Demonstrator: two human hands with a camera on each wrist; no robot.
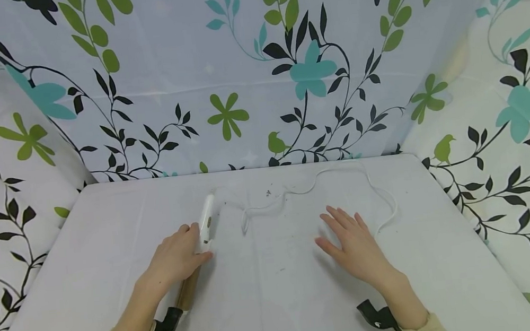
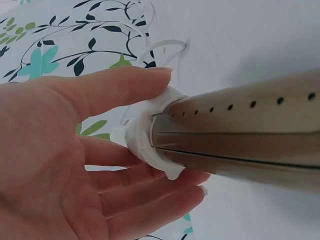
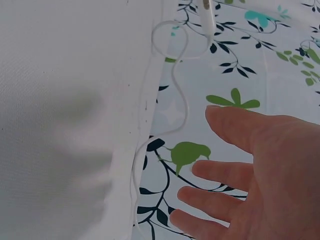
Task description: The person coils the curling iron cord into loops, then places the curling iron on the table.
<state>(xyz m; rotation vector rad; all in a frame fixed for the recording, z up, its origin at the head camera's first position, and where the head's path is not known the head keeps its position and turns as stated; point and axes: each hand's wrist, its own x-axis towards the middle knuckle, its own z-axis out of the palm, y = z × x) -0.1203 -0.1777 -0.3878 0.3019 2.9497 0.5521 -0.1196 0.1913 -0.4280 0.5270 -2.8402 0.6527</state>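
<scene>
1. One hair iron (image 1: 206, 219) with a white handle and brown barrel sits at the left part of the white surface (image 1: 278, 303), thumb and fingers of the left hand (image 1: 173, 257) pinching it mid-length.
2. Its cord (image 3: 187, 102) trails rightward.
3. Right hand (image 1: 352, 247) hovers, fingers spread.

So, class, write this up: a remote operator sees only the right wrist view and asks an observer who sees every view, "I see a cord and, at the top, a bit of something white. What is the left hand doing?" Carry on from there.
Observer: The left hand holds the hair iron around its middle.
Operator: What does its barrel look like?
Observer: The barrel has a row of dark holes.
Operator: Which way does it point?
Observer: Toward the bottom of the head view.
</scene>
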